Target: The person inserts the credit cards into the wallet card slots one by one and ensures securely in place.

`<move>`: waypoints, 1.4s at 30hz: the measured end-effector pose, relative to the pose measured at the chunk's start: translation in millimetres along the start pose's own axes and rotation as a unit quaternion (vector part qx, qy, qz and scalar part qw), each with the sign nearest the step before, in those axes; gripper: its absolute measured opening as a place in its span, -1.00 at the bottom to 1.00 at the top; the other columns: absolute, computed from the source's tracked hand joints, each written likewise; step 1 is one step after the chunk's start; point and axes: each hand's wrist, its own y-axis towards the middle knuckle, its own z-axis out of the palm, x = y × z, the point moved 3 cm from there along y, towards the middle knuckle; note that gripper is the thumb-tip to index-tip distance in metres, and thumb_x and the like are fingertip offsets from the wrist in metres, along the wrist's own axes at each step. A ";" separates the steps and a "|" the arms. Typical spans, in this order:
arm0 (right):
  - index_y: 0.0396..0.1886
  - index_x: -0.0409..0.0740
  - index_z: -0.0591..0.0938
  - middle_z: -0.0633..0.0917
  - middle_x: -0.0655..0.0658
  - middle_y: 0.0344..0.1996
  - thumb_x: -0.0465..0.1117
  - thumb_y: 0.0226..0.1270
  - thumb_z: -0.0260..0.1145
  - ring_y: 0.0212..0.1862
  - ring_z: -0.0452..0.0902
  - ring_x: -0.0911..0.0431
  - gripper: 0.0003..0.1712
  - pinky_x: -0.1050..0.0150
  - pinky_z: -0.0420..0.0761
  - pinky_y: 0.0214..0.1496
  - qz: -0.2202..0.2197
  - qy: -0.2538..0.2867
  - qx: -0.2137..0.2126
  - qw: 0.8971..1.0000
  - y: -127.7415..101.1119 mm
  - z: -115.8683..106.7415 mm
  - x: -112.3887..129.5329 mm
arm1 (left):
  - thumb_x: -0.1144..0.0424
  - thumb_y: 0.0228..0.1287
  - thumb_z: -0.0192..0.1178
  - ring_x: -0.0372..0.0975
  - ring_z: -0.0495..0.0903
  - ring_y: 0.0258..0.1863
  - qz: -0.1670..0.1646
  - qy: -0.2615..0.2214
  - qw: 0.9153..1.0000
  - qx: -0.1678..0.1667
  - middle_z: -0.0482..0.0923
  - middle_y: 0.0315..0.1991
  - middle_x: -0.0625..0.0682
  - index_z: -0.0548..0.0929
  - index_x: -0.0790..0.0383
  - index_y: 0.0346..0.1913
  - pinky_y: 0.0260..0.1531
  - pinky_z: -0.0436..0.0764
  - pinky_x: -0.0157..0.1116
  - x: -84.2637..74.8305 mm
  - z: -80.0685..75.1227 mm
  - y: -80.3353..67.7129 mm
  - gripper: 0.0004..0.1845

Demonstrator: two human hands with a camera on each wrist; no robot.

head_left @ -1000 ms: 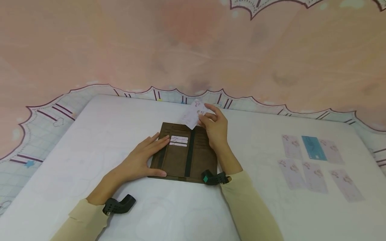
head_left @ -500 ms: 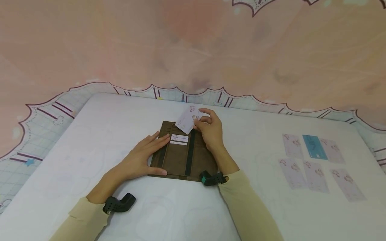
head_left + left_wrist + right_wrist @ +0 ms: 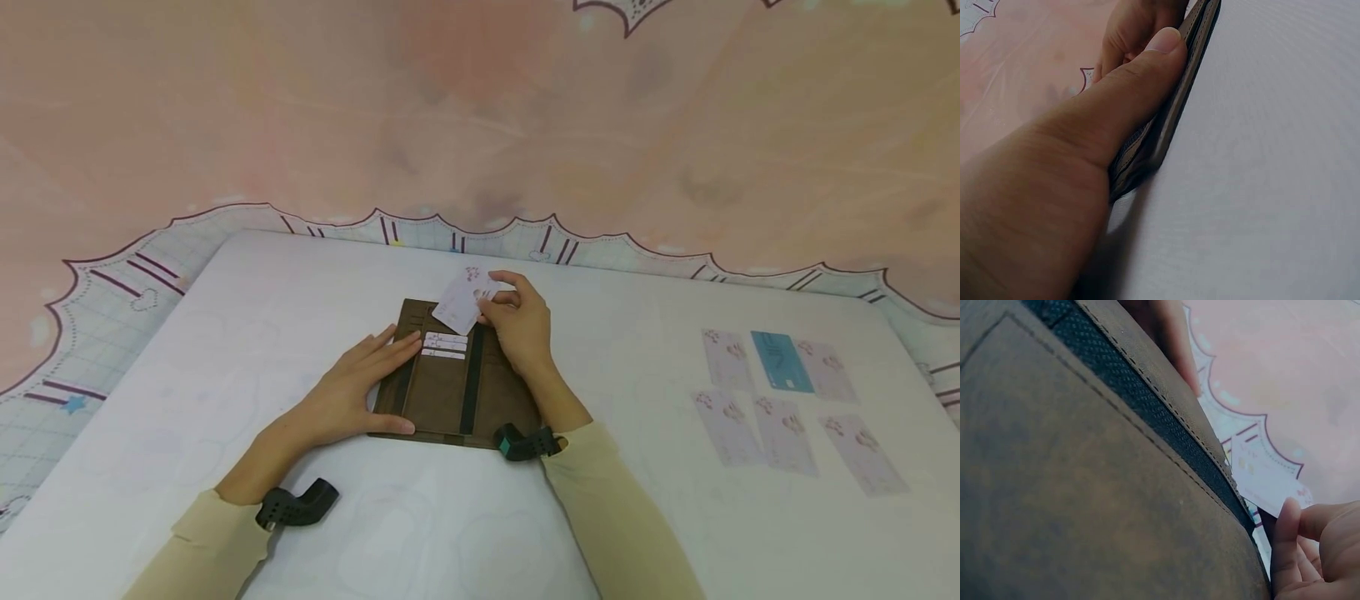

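A brown wallet [image 3: 432, 396] lies opened flat on the white table, with several pale cards [image 3: 444, 346] showing as stacked strips in its left-hand slots. My right hand [image 3: 522, 327] pinches a pale card with reddish print [image 3: 462, 298] between thumb and fingers. That card is tilted over the wallet's far edge; whether its lower corner touches a slot I cannot tell. On the wallet's left side rests my left hand [image 3: 360, 387], its fingers extended. In the left wrist view the thumb [image 3: 1141, 72] lies along the wallet's near edge [image 3: 1175, 112].
To the right on the table [image 3: 637, 383] lie several pale printed cards [image 3: 787, 433] in two loose rows, with one blue card [image 3: 782, 362] in the farther row. A pink patterned cloth [image 3: 480, 125] borders the table's far side.
My right hand has brought the card left and nearer, down over the wallet's far edge. In the last half second it has shifted only slightly. My left hand has stayed in place.
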 end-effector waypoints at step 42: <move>0.30 -0.10 0.47 0.55 -0.12 -0.26 -0.33 0.42 0.14 -0.39 0.58 0.10 -0.54 0.31 0.62 -0.30 -0.025 -0.234 0.109 0.966 -2.1 7.5 5.3 | -0.27 -0.15 0.42 -0.04 -0.15 0.48 -0.011 -0.006 1.000 0.000 0.10 0.47 0.00 0.15 0.10 0.49 0.40 -0.11 0.04 -3.0 -2.6 -0.2 0.14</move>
